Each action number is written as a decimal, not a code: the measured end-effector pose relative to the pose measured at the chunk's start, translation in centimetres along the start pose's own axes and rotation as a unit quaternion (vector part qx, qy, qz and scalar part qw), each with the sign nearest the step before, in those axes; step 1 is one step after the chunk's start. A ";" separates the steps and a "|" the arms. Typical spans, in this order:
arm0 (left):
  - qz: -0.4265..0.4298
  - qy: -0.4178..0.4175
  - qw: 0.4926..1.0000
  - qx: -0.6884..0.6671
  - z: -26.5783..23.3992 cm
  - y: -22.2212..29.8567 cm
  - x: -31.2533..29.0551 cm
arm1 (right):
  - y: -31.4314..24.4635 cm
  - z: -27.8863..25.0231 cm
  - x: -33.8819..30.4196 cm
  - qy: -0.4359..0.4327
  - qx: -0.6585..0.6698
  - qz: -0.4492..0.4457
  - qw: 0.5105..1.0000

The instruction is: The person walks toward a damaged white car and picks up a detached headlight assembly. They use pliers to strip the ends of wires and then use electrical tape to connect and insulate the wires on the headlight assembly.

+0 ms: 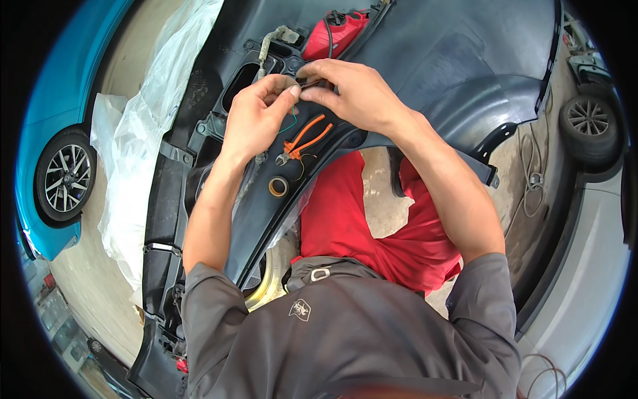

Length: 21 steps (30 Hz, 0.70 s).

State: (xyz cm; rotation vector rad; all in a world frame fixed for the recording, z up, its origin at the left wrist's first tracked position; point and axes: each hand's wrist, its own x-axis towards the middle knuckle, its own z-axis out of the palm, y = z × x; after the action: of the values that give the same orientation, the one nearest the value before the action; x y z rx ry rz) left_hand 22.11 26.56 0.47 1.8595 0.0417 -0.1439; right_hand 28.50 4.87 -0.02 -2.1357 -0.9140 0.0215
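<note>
My left hand (258, 114) and my right hand (353, 93) meet over the dark grey car body panel, thumbs and forefingers pinched on thin wire. A dark strand (310, 84) shows between the fingertips; the fingers hide the rest of it. From beneath my left hand a thin green wire (291, 122) loops down. Just below the hands, pliers (304, 141) with orange handles lie on the panel, jaws toward me. Nearer still stands a small roll of tape (278, 187). A bit of thin loose wire (304, 166) curls beside the pliers.
Beyond my hands sit a red tail light (337, 33) and a taped wiring harness (266, 48). White plastic sheeting (143, 133) drapes along the left, next to a blue car (46, 233). At right are a cable (531, 176) on the floor and a silver car (585, 286).
</note>
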 end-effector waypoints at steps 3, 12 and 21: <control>-0.095 -0.058 0.989 -0.102 -1.0 1.1 0.5 | -0.3 0.2 -0.4 0.057 -0.086 -0.066 0.993; -0.194 -0.113 0.951 -0.214 -2.5 0.4 1.4 | 0.3 0.0 0.0 0.111 -0.182 -0.204 0.956; 0.328 0.095 0.858 0.384 0.2 0.2 -1.0 | -1.3 -0.4 -0.2 0.010 -0.049 -0.017 0.999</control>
State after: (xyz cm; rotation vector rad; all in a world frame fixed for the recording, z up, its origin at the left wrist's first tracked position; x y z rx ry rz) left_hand 21.14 26.34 0.74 2.5620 -0.5907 0.5843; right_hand 27.75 5.02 1.07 -2.2053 -0.9578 -0.0620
